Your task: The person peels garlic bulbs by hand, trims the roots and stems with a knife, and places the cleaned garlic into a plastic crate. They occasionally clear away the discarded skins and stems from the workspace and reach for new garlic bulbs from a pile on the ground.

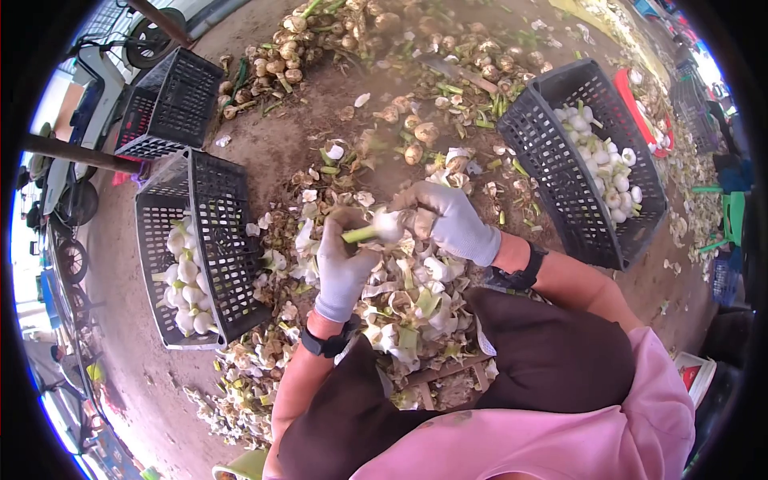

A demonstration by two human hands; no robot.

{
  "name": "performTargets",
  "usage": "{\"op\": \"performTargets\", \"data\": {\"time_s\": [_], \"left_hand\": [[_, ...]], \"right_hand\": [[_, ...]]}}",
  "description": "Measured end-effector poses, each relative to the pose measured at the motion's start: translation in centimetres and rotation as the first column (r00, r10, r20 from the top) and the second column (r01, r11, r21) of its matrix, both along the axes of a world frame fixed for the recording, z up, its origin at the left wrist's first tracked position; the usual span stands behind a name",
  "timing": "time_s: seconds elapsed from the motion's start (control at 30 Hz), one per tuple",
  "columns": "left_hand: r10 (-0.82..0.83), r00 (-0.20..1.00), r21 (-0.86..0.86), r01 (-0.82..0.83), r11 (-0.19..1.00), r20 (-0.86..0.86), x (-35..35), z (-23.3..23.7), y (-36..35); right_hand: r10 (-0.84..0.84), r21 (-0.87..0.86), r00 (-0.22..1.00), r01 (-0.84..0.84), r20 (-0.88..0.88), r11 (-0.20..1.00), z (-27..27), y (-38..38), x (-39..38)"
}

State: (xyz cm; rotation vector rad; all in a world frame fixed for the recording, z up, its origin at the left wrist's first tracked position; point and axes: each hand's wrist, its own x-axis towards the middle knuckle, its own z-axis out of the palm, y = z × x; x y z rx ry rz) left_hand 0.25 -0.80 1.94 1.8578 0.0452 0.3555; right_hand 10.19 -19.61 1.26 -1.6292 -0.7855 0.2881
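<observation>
From my remote seat I saw the left hand (pixel 344 268), gloved, with its fingers curled shut around the green stalk (pixel 360 234). The right hand (pixel 452 220), also gloved, pinched the pale bulb (pixel 390 226) at the stalk's end. The bulb was held in the air between the two hands, above the heap of husks (pixel 412 308) lying on the ground (pixel 272 148) in front of the person's knees.

A black crate (pixel 220 240) of peeled white bulbs stood near the left hand, and a second crate (pixel 540 172), also part-filled, lay beyond the right forearm. An empty crate (pixel 168 104) sat farther off to the left. Unpeeled bulbs (pixel 320 44) were piled at the far edge of the ground.

I judged the main risk to be the grip. The gloves looked smooth and the bulb slick, so a hard tug could snap the stalk or squirt the bulb out of the pinch. It would then drop into the husks, where white on white would be hard to pick out. I could not tell whether either hand held a blade.
</observation>
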Motion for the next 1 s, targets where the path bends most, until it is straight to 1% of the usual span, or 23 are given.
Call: {"op": "performTargets", "data": {"time_s": [0.03,0.13,0.17,0.2,0.27,0.3,0.33,0.37,0.4,0.43,0.5,0.53,0.57,0.6,0.63,0.67,0.7,0.77,0.8,0.83,0.87,0.93,1.0], "left_hand": [[-0.02,0.979,-0.233,-0.029,0.972,-0.204,-0.4,0.4,-0.7],[0.004,0.919,-0.371,-0.163,0.914,-0.394,-0.7,2.4,-0.9],[0.011,0.967,-0.277,-0.084,0.957,-0.254,-0.9,2.0,-0.7],[0.011,0.984,-0.276,-0.061,0.959,-0.179,-1.1,1.5,-0.4],[0.012,1.0,-0.265,-0.018,0.964,-0.025,-1.3,0.6,0.3],[0.018,0.999,-0.267,-0.01,0.964,0.027,-1.4,0.3,0.6],[0.022,1.0,-0.377,-0.013,0.926,0.021,-1.4,0.0,1.0],[0.027,1.0,-0.483,-0.017,0.875,0.013,-1.4,-0.3,1.4],[0.033,0.999,-0.584,-0.024,0.811,0.005,-1.5,-0.5,1.6],[0.047,0.996,-0.781,-0.088,0.618,-0.076,-1.5,0.3,1.4],[0.022,0.996,-0.827,-0.084,0.555,-0.086,-1.3,-0.2,1.7],[0.0,0.995,-0.85,-0.082,0.52,-0.096,-1.3,-0.4,1.4],[-0.011,0.999,-0.751,-0.032,0.659,-0.052,-0.9,-0.5,0.7],[-0.093,0.995,-0.686,0.048,0.726,-0.028,-0.9,-0.7,0.2],[-0.125,0.989,-0.616,0.054,0.786,-0.073,-0.8,-0.8,-0.9],[-0.152,0.981,-0.539,0.065,0.84,-0.118,-0.7,-0.7,-2.0],[-0.149,0.98,-0.47,0.071,0.88,-0.13,-0.5,0.1,-2.6],[-0.032,0.989,-0.518,-0.049,0.854,-0.146,0.0,0.1,-2.7],[0.03,0.987,-0.54,-0.112,0.834,-0.157,0.2,0.1,-2.5],[0.077,0.981,-0.483,-0.154,0.862,-0.175,0.2,-0.9,-1.5],[0.126,0.973,-0.426,-0.198,0.882,-0.193,0.2,-0.6,-1.4],[0.06,0.961,-0.4,-0.168,0.901,-0.27,0.0,-1.7,-0.8],[-0.031,0.945,-0.46,-0.129,0.879,-0.325,0.0,-3.4,-1.0]], "right_hand": [[0.031,-0.003,0.998,-0.031,0.047,1.0,0.1,-0.2,0.1],[0.081,0.034,0.97,-0.092,0.23,0.995,0.7,-0.4,0.8],[-0.017,-0.012,0.958,0.022,0.287,1.0,0.4,-0.9,1.7],[-0.052,0.02,0.997,0.051,0.055,0.998,0.8,-1.8,2.7],[-0.091,0.063,0.909,0.127,-0.407,0.99,2.0,-4.2,4.8],[-0.116,0.093,0.891,0.174,-0.44,0.98,1.7,-5.4,5.5],[-0.138,0.121,0.87,0.22,-0.474,0.968,1.1,-7.0,6.3],[-0.13,0.122,0.768,0.261,-0.627,0.958,-1.5,-9.3,7.7],[-0.17,-0.051,0.882,0.165,-0.439,0.985,-3.5,-10.4,7.6],[-0.157,-0.238,0.961,0.102,-0.226,0.966,-3.9,-10.5,7.1],[0.012,-0.616,1.0,-0.015,-0.009,0.787,-3.6,-10.6,4.3],[0.064,-0.694,0.997,-0.069,-0.034,0.716,-4.1,-9.6,2.8],[0.119,-0.628,0.99,-0.14,-0.075,0.766,-4.2,-8.4,1.3],[0.178,-0.358,0.964,-0.239,-0.196,0.903,-3.5,-6.8,-0.2],[0.268,-0.053,0.908,-0.3,-0.322,0.952,-2.5,-5.2,-1.6],[0.318,0.114,0.862,-0.298,-0.395,0.948,-1.5,-4.2,-2.3],[0.308,0.166,0.841,-0.261,-0.445,0.951,-0.5,-3.9,-2.2],[0.227,0.164,0.826,-0.164,-0.517,0.973,1.1,-5.4,0.5],[0.206,0.291,0.708,-0.001,-0.676,0.957,1.1,-7.1,2.0],[0.452,0.584,0.564,0.068,-0.691,0.809,1.3,-9.9,4.1],[0.68,0.791,0.42,0.195,-0.601,0.58,1.9,-12.7,5.5],[0.579,0.839,0.678,0.104,-0.453,0.534,4.3,-15.1,5.9],[0.094,0.44,0.627,0.425,-0.774,0.791,2.2,-14.6,6.5]]}}
